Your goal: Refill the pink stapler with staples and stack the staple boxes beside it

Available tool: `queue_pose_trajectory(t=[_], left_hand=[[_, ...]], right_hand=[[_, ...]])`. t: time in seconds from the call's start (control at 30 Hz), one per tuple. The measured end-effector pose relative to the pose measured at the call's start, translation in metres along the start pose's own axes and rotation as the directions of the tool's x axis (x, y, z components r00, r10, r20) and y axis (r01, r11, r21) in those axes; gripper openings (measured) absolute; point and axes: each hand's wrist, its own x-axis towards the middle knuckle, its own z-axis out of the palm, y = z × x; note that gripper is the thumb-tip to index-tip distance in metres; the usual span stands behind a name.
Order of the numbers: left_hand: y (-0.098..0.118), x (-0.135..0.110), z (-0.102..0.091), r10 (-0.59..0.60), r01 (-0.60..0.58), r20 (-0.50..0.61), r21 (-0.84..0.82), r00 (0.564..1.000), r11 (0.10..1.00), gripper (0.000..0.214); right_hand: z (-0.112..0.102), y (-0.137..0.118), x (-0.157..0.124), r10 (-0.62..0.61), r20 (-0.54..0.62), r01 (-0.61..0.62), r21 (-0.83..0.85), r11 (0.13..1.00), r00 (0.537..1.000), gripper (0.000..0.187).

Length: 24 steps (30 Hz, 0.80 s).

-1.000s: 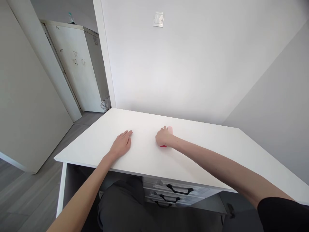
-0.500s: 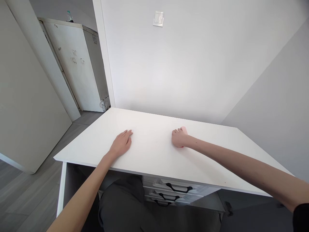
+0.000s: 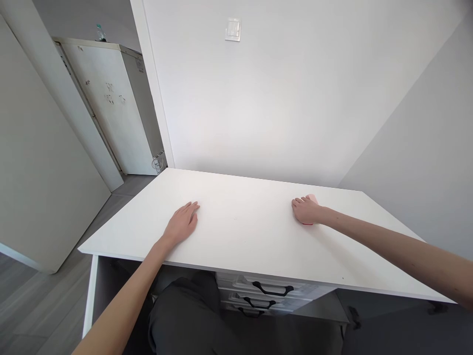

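Note:
My left hand lies flat on the white table, fingers stretched out, holding nothing. My right hand is far to the right on the table, fingers curled over a small pink thing, perhaps a sponge or cloth. Only its pink edges show beyond my fingers and under my palm. It is pressed down on the tabletop.
A plastic drawer unit with black handles stands under the table by my knees. White walls close in behind and to the right. A white cabinet with a bottle on top stands beyond the doorway at left. The floor is grey.
My right hand has slid the pink thing to the right across the table, from near the middle to the right part. My left hand has stayed put.

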Motion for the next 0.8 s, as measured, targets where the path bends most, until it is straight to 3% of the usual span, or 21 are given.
queue_pose_trajectory(t=[0.17, 0.3, 0.43, 0.6, 0.7, 0.8], left_hand=[[0.001, 0.0, -0.001, -0.007, 0.007, 0.002, 0.0, 1.0, 1.0, 0.059], [0.0, 0.001, -0.001, 0.0, 0.0, 0.002, 0.009, 1.0, 1.0, 0.059], [-0.001, 0.003, -0.001, 0.005, -0.005, 0.007, 0.024, 1.0, 1.0, 0.059], [-0.001, 0.006, -0.001, 0.0, -0.001, 0.029, 0.044, 1.0, 0.999, 0.063], [0.0, 0.006, 0.0, 0.001, -0.002, 0.012, 0.034, 1.0, 0.999, 0.06], [0.002, 0.004, -0.001, 0.001, -0.001, -0.009, 0.025, 1.0, 1.0, 0.058]], right_hand=[[0.0, 0.025, -0.008, -0.066, 0.071, 0.066, 0.0, 0.998, 0.995, 0.036], [0.001, 0.032, -0.016, -0.114, 0.083, 0.113, 0.009, 0.994, 0.99, 0.05], [0.008, 0.01, -0.031, -0.195, 0.077, 0.192, 0.038, 0.981, 0.978, 0.065], [0.016, -0.041, -0.077, -0.24, 0.06, 0.232, 0.112, 0.966, 0.969, 0.063], [0.019, -0.059, -0.114, -0.183, -0.038, 0.186, 0.289, 0.939, 0.982, 0.063], [0.024, -0.059, -0.147, -0.046, -0.105, 0.084, 0.395, 0.915, 0.993, 0.063]])
